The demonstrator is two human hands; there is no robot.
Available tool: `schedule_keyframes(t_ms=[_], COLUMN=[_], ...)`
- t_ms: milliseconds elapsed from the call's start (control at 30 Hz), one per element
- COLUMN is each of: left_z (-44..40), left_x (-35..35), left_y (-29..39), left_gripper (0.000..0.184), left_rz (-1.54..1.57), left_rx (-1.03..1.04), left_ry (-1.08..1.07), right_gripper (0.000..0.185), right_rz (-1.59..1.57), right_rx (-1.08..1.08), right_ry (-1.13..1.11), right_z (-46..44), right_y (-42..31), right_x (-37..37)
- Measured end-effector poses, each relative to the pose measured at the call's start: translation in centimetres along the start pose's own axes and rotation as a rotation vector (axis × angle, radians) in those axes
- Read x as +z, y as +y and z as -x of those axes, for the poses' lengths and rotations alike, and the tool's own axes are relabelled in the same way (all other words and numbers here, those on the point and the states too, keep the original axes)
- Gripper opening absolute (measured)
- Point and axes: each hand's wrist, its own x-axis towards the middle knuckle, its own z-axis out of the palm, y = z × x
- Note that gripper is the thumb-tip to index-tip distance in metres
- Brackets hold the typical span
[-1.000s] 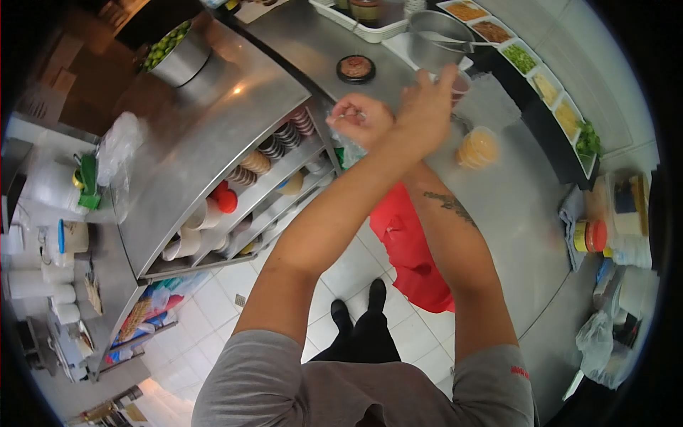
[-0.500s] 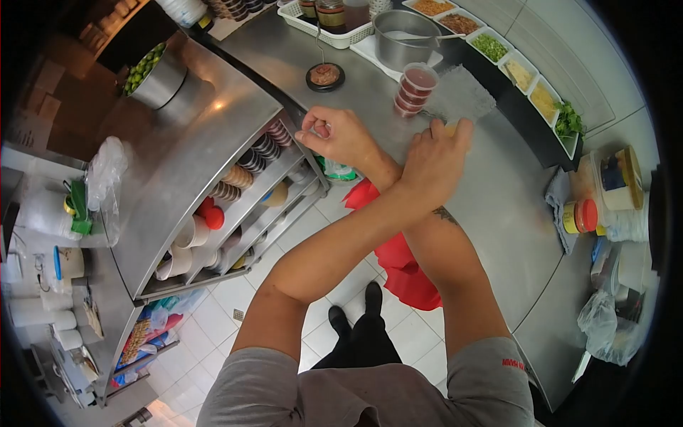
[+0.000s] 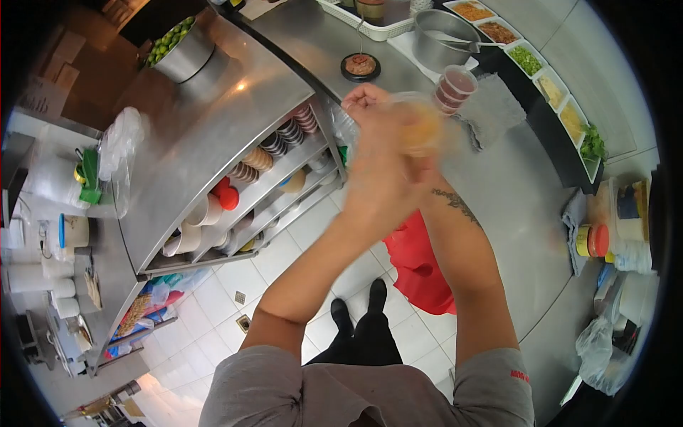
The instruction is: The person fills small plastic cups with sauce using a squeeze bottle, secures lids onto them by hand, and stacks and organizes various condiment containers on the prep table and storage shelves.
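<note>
My left hand [image 3: 388, 160], blurred by motion, crosses over my right forearm. Its fingers are closed around a round, clear container with yellow contents [image 3: 418, 129]. Behind it, only the curled fingertips of my right hand [image 3: 364, 101] show; the rest is covered, and what they pinch, if anything, cannot be made out. Just past the container stands a stack of lidded cups of dark red sauce [image 3: 455, 87]. A grey cloth [image 3: 494, 110] lies to the right of those cups. Farther back is a black round dish holding reddish-brown food [image 3: 361, 66].
A metal pot [image 3: 447, 39] stands at the back, near a row of white trays of chopped toppings [image 3: 526, 60]. Stacked cups and bowls fill the shelf unit [image 3: 245, 171] at left. A pot of green limes [image 3: 181, 53] sits on its top. Red fabric [image 3: 420, 267] hangs by the counter edge.
My left hand has moved left and toward my right hand, bringing the yellow-filled container into view. The whole scene has shifted slightly right as the camera turned.
</note>
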Motion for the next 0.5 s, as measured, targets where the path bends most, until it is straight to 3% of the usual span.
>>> schedule_keyframes(t_ms=[33,67,100,200,300,500], left_z=[1.4,3.4,4.8,10.1,13.6,14.4], left_x=[-1.5,-2.6,-3.7,-5.5,-5.7,-4.0], left_y=[-1.2,-2.8,-4.1,-9.7,-15.6,-22.0], left_gripper=[0.062,0.061,0.060,0.058,0.058,0.059], left_rz=[0.028,0.055,-0.018,-0.188,-0.416,-0.552], left_rx=[-0.153,-0.302,-0.352,-0.523,-0.465,-0.409], left_ry=[0.021,0.043,0.075,0.119,0.131,0.288], right_gripper=[0.010,0.010,0.011,0.010,0.010,0.009], right_rz=[-0.013,0.181,0.373,0.370,0.395,0.380], right_rx=[-0.017,-0.090,-0.163,-0.152,-0.160,-0.129], right_ry=[0.017,0.045,0.074,0.061,0.048,0.038], right_z=[-0.1,-0.4,-0.5,-0.5,-0.5,-0.2], right_y=[0.0,0.1,0.1,0.1,0.0,-0.5], right_x=[0.0,-0.2,-0.2,0.0,-0.1,0.1])
